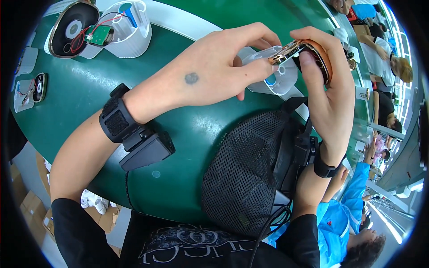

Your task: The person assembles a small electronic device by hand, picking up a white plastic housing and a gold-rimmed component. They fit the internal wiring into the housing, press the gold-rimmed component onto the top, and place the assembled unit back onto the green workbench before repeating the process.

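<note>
Head view: small gold-edged circuit board (288,51) on a round brown-rimmed speaker part (318,58), held above the green worktop (187,129), near its far edge. Right hand (328,85) wraps the speaker part from the right side, thumb on its dark face, fingers curled over the brown rim; grip clamped on the speaker part. Left hand (219,67) comes in from the left, thumb and forefinger tips pinched together on the left end of the circuit board; grip closed on the board. Both hands meet at the piece, so it sits between the two grips, well clear of the worktop surface.

Directly under the board: white plastic cylindrical housing (277,78), open mouth tilted toward the hands, blue ring visible inside. Partly hidden by the left fingers.

Far left of worktop: second white plastic housing (132,29) lying open, blue part inside; beside it a green circuit board (99,35) with red wires running to a black round speaker disc (71,29). Smaller speaker unit on a grey tray (31,89) at the left edge.

Black strapped device (134,134) on the left wrist; black band (324,169) on the right wrist. Black mesh pouch (246,178) hangs at the chest. Other people sit along the right side, one in a blue jacket (344,214).
</note>
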A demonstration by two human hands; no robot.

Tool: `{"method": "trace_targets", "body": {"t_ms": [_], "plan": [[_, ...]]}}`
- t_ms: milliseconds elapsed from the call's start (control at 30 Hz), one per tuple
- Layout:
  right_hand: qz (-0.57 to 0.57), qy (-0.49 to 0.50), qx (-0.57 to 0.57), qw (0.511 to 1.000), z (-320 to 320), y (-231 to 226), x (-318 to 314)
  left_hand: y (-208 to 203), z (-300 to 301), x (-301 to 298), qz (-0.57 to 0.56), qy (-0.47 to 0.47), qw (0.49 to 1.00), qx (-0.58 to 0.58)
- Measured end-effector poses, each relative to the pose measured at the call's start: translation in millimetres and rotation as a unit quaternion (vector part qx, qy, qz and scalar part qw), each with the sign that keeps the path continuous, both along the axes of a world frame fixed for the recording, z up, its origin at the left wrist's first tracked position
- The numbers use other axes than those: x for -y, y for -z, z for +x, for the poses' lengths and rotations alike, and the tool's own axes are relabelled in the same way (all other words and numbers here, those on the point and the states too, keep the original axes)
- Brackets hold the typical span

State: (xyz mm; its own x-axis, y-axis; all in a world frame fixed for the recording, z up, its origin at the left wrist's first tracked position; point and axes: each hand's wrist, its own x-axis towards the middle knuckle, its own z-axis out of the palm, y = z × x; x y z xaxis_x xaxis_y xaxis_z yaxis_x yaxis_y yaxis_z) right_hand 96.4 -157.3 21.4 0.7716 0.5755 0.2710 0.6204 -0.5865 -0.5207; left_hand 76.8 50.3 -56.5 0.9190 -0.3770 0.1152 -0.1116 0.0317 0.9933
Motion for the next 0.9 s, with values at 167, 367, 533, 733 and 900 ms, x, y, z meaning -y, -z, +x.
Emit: {"method": "trace_targets", "body": {"t_ms": [167, 367, 533, 733, 900], "plan": [[0.006, 0.024, -0.015, 1.000, 2.5, 4.6, 3.6, 3.3, 0.0, 1.0, 0.005, 0.005, 1.000, 0.026], [0.043, 0.018, -0.040, 0.998, 2.8, 10.0, 4.0, 4.9, -0.8, 1.6, 0.014, -0.006, 0.999, 0.049], [0.006, 0.059, -0.012, 0.998, -1.0, 5.7, 10.9, 5.4, -0.6, 0.5, 0.043, -0.011, 0.996, 0.071], [0.053, -0.073, 0.033, 0.995, 11.2, 15.8, 8.4, 4.6, -0.3, -1.2, 0.056, -0.021, 0.996, 0.071], [-0.042, -0.054, 0.051, 0.996, 7.5, 2.7, 3.0, 4.8, -2.1, -4.7, 0.087, -0.012, 0.992, 0.095]]}}
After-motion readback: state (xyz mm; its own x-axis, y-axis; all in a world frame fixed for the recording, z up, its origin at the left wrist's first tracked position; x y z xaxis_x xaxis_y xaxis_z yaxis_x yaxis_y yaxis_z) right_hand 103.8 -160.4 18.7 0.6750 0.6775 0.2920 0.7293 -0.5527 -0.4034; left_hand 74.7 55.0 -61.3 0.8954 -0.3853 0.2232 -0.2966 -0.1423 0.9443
